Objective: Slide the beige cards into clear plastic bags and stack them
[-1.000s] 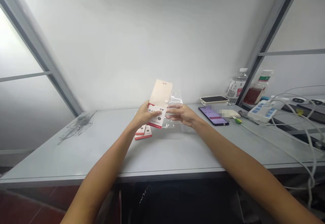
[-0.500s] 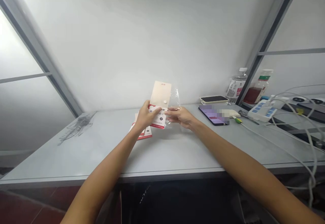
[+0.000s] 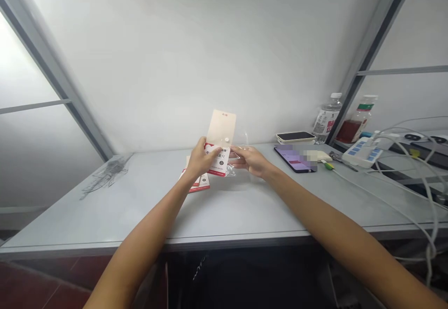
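My left hand (image 3: 203, 158) grips a ruler-set packet (image 3: 221, 129), its thumb across the front. The packet is white and red with printed characters; a cream flap with a white round snap stands up above it. At its right edge is my right hand (image 3: 251, 159), fingers closed on a clear plastic sleeve (image 3: 241, 137) that shows mainly by its glints. Whether the sleeve still surrounds part of the packet I cannot tell. Under my left hand, more red-and-white packets (image 3: 200, 186) lie on the desk, partly covered by that hand.
On the grey desk (image 3: 231, 211), to the right, lie a phone with a lit screen (image 3: 292, 157) and another phone (image 3: 296, 137). Behind them stand two bottles (image 3: 326, 121). A power strip (image 3: 362, 152) with tangled white cables is at far right.
The clear sleeve has shifted slightly beside the packet, with its glints lower and changed. Both hands stay in almost the same place.
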A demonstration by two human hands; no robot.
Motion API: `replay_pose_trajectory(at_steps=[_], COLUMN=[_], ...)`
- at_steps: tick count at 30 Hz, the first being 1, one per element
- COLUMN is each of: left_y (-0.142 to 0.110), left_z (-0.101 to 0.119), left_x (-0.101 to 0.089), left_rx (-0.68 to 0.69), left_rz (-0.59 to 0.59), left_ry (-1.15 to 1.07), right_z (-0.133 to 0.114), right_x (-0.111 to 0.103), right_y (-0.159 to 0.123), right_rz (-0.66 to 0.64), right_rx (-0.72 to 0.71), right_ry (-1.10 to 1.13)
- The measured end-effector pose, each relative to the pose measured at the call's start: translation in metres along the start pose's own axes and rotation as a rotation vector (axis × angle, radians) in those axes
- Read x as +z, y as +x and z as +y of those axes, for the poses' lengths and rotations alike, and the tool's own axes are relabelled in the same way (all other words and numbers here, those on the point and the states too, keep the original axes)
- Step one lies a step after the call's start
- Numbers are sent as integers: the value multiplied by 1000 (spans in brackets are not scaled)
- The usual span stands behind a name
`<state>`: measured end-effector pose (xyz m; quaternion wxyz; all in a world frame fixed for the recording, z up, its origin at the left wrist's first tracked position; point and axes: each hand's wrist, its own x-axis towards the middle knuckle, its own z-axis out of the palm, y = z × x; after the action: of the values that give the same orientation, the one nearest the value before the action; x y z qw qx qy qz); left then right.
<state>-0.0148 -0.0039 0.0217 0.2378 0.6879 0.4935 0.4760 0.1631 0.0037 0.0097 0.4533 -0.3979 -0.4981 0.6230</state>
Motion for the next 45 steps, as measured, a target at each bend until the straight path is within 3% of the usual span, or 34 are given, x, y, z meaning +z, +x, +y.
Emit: replay_pose_trajectory(at_steps=[25,45], left_y=[2,1], left_z=[-1,2], left_x=[-5,-5], left_rx=[-14,17], left_rz=[37,67], left_ry=[-11,-17], right_z=[-3,-4], right_x=[2,-4], right_y=[-3,-2], right_rz=[38,-40], right_rx=[-23,26], right_ry=[3,32])
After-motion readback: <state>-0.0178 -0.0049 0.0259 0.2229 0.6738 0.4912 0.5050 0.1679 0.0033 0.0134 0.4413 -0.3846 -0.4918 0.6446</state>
